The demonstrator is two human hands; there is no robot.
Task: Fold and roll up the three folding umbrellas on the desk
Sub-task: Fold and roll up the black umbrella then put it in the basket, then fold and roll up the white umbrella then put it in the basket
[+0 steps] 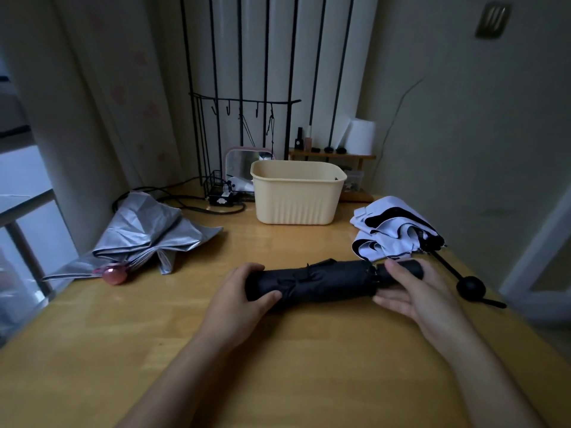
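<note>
A black folding umbrella [324, 281], rolled into a tight tube, lies across the wooden desk [278, 366] in front of me. My left hand [238, 296] grips its left end. My right hand [414, 291] holds the black handle at its right end, fingers wrapped loosely. A silver umbrella [148, 236] with a pink handle [114, 273] lies loose and crumpled at the left. A white-and-black umbrella [392, 230] lies unrolled at the right, its black shaft and round handle [469, 287] pointing toward the desk's right edge.
A cream plastic basket [296, 193] stands at the back centre. Behind it are a black wire rack [244, 134], a mirror, cables, and a small wooden shelf [333, 156] with bottles and a paper roll. The wall runs close along the right.
</note>
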